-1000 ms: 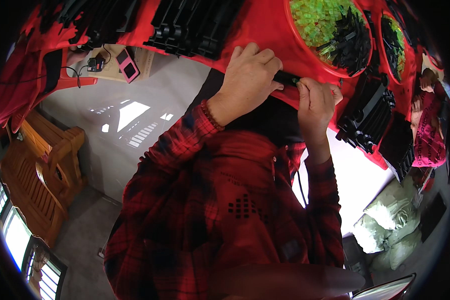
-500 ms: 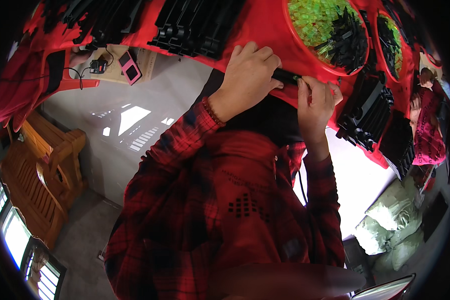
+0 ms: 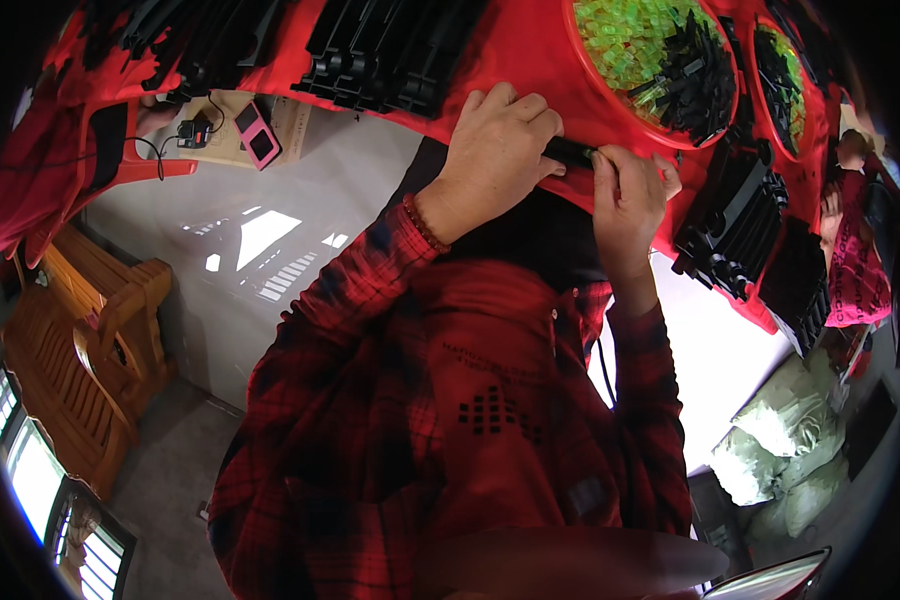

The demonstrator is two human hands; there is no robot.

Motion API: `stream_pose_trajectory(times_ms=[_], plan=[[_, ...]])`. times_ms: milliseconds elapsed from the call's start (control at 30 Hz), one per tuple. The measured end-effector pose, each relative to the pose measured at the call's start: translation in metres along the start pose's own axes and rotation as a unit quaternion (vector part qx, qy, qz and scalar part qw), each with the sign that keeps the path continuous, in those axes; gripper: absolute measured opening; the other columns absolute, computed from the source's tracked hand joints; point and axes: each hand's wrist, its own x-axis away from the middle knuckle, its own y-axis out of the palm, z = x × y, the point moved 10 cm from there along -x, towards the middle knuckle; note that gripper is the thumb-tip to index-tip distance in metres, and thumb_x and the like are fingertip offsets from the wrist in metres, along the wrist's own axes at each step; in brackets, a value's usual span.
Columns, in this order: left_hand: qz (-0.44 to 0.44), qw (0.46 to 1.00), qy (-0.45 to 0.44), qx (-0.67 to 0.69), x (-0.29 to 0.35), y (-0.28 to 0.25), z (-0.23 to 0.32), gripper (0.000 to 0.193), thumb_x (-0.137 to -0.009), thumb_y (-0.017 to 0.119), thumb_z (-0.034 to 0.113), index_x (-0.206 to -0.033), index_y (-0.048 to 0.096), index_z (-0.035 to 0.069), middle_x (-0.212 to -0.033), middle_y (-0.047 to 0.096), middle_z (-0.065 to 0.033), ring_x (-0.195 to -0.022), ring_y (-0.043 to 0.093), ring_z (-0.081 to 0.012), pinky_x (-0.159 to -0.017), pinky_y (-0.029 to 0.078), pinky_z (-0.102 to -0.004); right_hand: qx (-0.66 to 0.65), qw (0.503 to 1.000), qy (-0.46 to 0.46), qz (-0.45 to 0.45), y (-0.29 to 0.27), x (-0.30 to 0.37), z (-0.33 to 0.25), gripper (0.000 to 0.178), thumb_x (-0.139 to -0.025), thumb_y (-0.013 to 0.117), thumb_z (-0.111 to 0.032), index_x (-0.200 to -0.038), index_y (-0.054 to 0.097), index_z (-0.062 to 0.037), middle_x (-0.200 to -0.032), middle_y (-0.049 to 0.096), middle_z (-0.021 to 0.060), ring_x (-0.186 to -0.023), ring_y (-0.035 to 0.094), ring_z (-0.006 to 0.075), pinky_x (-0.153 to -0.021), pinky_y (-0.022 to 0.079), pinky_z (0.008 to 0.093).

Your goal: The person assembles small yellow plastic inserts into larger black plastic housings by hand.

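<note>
Over the near edge of the red-covered table, my left hand (image 3: 500,145) is closed around a dark, bar-shaped black plastic part (image 3: 570,152). Its far side is hidden under my palm. My right hand (image 3: 630,195) pinches the right end of the same part between thumb and fingers. Whether a small green piece sits at that end cannot be seen now. Just beyond my right hand stands a round red tray (image 3: 582,62) with yellow-green translucent pieces (image 3: 620,45) and small black strips (image 3: 695,85).
Long black plastic parts (image 3: 380,50) lie stacked at the table's far left, and more black parts (image 3: 735,215) lie at right. A second red tray (image 3: 785,90) stands beyond. Another person's pink sleeve (image 3: 858,260) shows at right. A wooden bench (image 3: 80,370) stands at left.
My right fingers have shifted slightly up and left onto the part's end, covering the green spot that showed there. My left hand has stayed in place.
</note>
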Motion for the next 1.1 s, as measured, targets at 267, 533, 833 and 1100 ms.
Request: stream_pose_trajectory(times_ms=[267,533,833,1100], plan=[[-0.003,1.0,-0.009,-0.002,0.0,-0.002,0.0,0.033,-0.068,0.086,0.026,-0.094,0.071,0.012,-0.093,0.065,0.0005,-0.097,0.056,-0.0246,-0.084,0.043,-0.0388,-0.005,1.0,0.021,-0.02,-0.001,0.0,0.003,0.01,-0.088,0.073,-0.01,-0.097,0.068,-0.0105,-0.082,0.068,0.0007,-0.076,0.063,0.0178,-0.098,0.038,0.0415],[-0.007,1.0,-0.012,-0.001,0.0,-0.003,0.001,0.034,-0.068,0.086,0.026,-0.094,0.07,0.012,-0.093,0.063,-0.0006,-0.097,0.056,-0.0253,-0.084,0.043,-0.0395,-0.03,0.998,0.056,-0.013,-0.008,0.004,0.006,0.011,-0.088,0.074,-0.011,-0.097,0.068,-0.01,-0.08,0.066,0.0004,-0.071,0.061,0.0179,-0.099,0.035,0.0397],[-0.019,1.0,-0.019,-0.006,0.0,-0.001,0.0,0.033,-0.07,0.086,0.027,-0.095,0.07,0.011,-0.095,0.064,-0.0012,-0.1,0.056,-0.0261,-0.086,0.044,-0.0401,-0.069,0.995,0.074,-0.004,-0.009,0.002,0.01,0.013,-0.085,0.075,-0.009,-0.095,0.067,-0.0115,-0.077,0.064,-0.0028,-0.063,0.058,0.0128,-0.096,0.034,0.0356],[-0.02,1.0,-0.021,-0.006,0.001,-0.001,-0.001,0.034,-0.07,0.085,0.027,-0.096,0.07,0.011,-0.096,0.063,-0.0014,-0.1,0.056,-0.0261,-0.087,0.044,-0.0401,-0.05,0.996,0.064,-0.038,-0.005,-0.004,0.008,0.012,-0.084,0.075,-0.008,-0.092,0.068,-0.0111,-0.073,0.062,-0.0036,-0.059,0.056,0.0123,-0.096,0.033,0.0354]])
